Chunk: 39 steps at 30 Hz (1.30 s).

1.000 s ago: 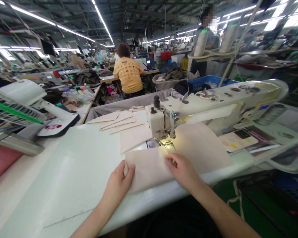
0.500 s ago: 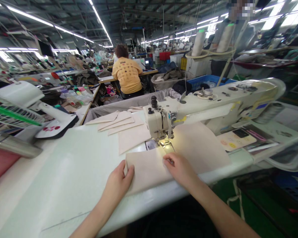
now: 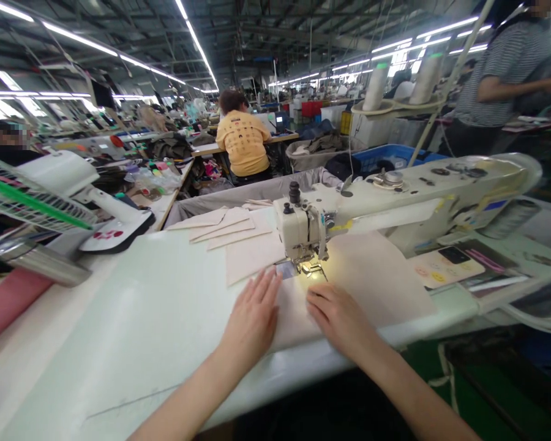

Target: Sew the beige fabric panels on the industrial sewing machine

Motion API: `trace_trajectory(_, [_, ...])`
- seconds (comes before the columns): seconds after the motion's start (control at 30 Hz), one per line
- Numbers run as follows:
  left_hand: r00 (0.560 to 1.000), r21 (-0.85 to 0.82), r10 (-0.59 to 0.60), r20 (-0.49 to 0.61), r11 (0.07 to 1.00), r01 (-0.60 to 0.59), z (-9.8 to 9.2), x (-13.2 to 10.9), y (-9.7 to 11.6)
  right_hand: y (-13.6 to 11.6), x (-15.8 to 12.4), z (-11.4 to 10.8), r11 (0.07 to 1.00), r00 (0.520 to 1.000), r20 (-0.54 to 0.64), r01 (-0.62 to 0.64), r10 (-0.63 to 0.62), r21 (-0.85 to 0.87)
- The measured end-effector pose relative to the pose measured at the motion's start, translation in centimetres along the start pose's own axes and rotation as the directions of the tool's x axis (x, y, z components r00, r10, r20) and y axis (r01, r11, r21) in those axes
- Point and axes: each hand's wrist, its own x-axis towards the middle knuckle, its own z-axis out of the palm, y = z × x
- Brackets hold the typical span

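A beige fabric panel [image 3: 380, 288] lies under the needle area of a white sewing machine [image 3: 298, 226], whose lamp lights the presser foot [image 3: 311, 268]. My left hand [image 3: 253, 312] rests flat on the panel's left part, fingers stretched toward the needle plate. Just in front of the presser foot, my right hand [image 3: 337, 312] has its fingers bent and together at the fabric; its thumb is mostly hidden. Several more beige pieces [image 3: 252, 248] lie overlapped to the left of the machine head.
A white fan [image 3: 114, 220] and a metal flask [image 3: 46, 263] stand at the left. Thread cones [image 3: 375, 89] rise behind the machine. A phone [image 3: 454, 255] lies at the right. One co-worker in yellow [image 3: 243, 141] sits ahead; another in stripes [image 3: 500, 73] stands at the right.
My left hand has let go of the panel's left edge and moved forward and right, flat onto the fabric. My right hand stays by the presser foot. The view has shifted slightly.
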Motion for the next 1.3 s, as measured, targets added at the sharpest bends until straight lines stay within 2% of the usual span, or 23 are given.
trace_trajectory(0.07, [0.989, -0.14, 0.127, 0.08, 0.983, -0.115, 1.3, 0.6, 0.5, 0.6, -0.2, 0.4, 1.0, 1.0, -0.002, 0.012, -0.012, 0.026])
trace_trajectory(0.13, [0.979, -0.186, 0.137, 0.151, 0.977, -0.108, 2.3, 1.2, 0.8, 1.0, -0.1, 0.7, 0.999, 1.0, 0.0, 0.015, -0.015, 0.032])
trace_trajectory(0.23, [0.976, -0.176, 0.115, 0.186, 0.981, -0.082, 2.5, 1.7, 0.2, 1.2, 0.4, 1.1, 0.998, 1.0, -0.002, 0.022, -0.022, 0.051])
trace_trajectory(0.43, [0.963, -0.206, 0.166, 0.21, 0.971, -0.122, 1.7, 2.6, -1.5, 1.1, 1.1, 1.6, 0.998, 1.0, -0.022, 0.014, -0.013, 0.059])
trace_trajectory(1.03, [0.956, -0.197, 0.208, 0.209, 0.966, -0.167, 1.9, 3.6, -2.4, 1.2, 1.7, 1.6, 0.999, 1.0, -0.018, -0.02, 0.021, 0.043])
trace_trajectory(1.13, [0.956, -0.185, 0.21, 0.204, 0.967, -0.173, 1.6, 3.3, -2.0, 0.9, 0.9, 1.1, 0.999, 1.0, -0.011, -0.007, 0.007, 0.037])
trace_trajectory(1.2, [0.948, -0.212, 0.256, 0.188, 0.953, -0.215, 1.0, 2.4, -1.2, 0.7, -0.3, 0.6, 0.999, 1.0, -0.014, 0.011, -0.011, 0.037])
trace_trajectory(1.3, [0.899, -0.299, 0.393, 0.193, 0.896, -0.327, 0.0, 0.8, 0.1, 0.5, -2.3, -0.3, 0.998, 0.999, -0.001, 0.048, -0.048, 0.049])
